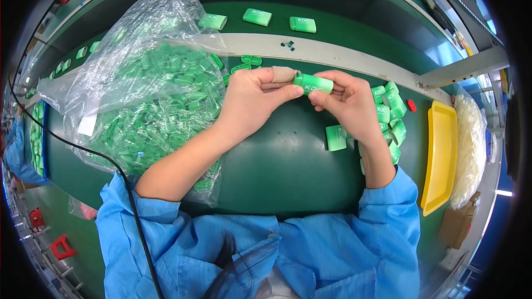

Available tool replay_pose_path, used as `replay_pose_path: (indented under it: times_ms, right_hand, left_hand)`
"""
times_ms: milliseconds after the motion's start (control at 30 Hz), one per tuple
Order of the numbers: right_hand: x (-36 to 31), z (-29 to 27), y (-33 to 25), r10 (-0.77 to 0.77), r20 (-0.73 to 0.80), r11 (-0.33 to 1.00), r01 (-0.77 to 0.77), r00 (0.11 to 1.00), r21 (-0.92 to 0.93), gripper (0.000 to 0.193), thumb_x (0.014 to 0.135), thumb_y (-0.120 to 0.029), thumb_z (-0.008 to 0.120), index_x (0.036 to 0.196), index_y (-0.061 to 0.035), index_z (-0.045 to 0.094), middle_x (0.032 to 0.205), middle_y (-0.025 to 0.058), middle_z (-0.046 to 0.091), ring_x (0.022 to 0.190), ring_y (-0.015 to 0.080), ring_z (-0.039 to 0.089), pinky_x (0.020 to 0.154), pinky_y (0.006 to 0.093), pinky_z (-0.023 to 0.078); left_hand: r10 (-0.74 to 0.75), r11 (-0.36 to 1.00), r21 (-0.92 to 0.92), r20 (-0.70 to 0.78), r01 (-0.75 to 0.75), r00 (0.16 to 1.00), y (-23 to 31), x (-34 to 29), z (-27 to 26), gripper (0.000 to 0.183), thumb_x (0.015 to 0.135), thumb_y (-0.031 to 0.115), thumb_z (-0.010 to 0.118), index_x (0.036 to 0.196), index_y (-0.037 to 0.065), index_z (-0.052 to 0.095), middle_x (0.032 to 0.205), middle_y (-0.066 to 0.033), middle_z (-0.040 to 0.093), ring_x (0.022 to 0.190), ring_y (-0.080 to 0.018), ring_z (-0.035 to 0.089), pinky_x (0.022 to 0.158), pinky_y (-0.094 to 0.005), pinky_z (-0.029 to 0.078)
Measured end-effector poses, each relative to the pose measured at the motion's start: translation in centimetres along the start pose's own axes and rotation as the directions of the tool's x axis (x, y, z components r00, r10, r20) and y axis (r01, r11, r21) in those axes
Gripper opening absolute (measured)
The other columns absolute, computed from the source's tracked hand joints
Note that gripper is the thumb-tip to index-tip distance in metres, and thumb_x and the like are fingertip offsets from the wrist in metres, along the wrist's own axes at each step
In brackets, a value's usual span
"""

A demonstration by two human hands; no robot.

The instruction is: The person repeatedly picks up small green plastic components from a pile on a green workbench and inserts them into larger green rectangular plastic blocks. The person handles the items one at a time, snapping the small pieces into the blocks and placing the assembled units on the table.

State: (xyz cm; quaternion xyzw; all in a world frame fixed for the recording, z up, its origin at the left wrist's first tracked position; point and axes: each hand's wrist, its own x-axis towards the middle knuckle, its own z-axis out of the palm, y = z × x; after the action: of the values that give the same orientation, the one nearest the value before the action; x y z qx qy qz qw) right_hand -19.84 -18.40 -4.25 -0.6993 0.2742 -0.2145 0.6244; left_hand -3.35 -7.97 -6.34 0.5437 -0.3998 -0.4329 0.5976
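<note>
A small green plastic case (315, 84) with rounded ends is held between both hands above the green work surface. My right hand (348, 97) pinches its right end between thumb and fingers. At its left end, my left hand (257, 91) presses with closed thumb and forefinger, a beige wrap around the forefinger. Whether the left fingers also hold a small part cannot be made out. Beside my left forearm lies a large clear bag (160, 94) full of green oval parts. A few loose green oval rings (251, 60) lie just beyond my left hand.
More green cases (392, 112) lie piled beyond my right wrist, near a red piece (411, 105). A yellow tray (441, 158) and a bag of whitish material (470, 152) are at the right. Spaced cases (302, 24) stand past the pale rail (332, 58). A black cable (105, 155) crosses on the left.
</note>
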Motion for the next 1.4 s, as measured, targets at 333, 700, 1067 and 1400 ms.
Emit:
replay_pose_path:
  times_ms: [333,700,1067,1400]
  right_hand:
    - [-0.2,0.5,-0.8,-0.002,-0.037,0.998,0.0,0.999,-0.057,0.022,0.081,0.001,0.068,0.102,0.004,0.063,0.084,0.0049,0.067,0.071,0.0068,0.061,0.063,0.022,0.052]
    - [0.4,1.1,-0.3,-0.195,-0.18,0.865,0.083,0.964,-0.494,0.024,0.076,-0.012,0.073,0.095,0.0001,0.065,0.07,0.0086,0.065,0.056,0.0105,0.059,0.052,0.0246,0.047]
    - [11.3,-8.5,2.9,-0.291,-0.309,0.611,-0.072,0.906,-0.788,0.033,0.079,-0.021,0.071,0.103,-0.0007,0.064,0.082,0.0017,0.061,0.06,0.0073,0.051,0.056,0.0233,0.043]
    - [-4.7,-5.9,-3.3,-0.041,0.229,0.48,0.221,0.972,-0.849,0.036,0.066,-0.006,0.074,0.1,-0.0023,0.062,0.103,0.008,0.06,0.085,0.0215,0.058,0.071,0.0318,0.048]
  left_hand:
    - [0.168,0.903,0.399,0.017,-0.161,0.986,0.2,-1.3,1.3,0.038,0.086,0.001,0.06,0.123,-0.002,0.054,0.1,-0.0158,0.067,0.09,-0.0188,0.066,0.082,-0.0278,0.052]
    - [0.331,0.751,0.583,0.075,-0.311,0.941,-0.1,-0.9,1.2,0.049,0.083,0.0,0.056,0.131,-0.001,0.042,0.1,-0.0249,0.062,0.083,-0.037,0.064,0.072,-0.0399,0.052]
    - [0.135,0.289,0.934,0.179,-0.212,0.974,2.1,4.9,-6.1,0.024,0.079,0.003,0.06,0.101,0.002,0.067,0.094,-0.0177,0.063,0.084,-0.0356,0.062,0.078,-0.0417,0.05]
    - [0.275,0.489,0.825,0.163,-0.284,0.947,1.0,2.9,-1.9,0.021,0.076,0.006,0.065,0.096,0.003,0.067,0.073,-0.0111,0.065,0.064,-0.0228,0.064,0.065,-0.0328,0.052]
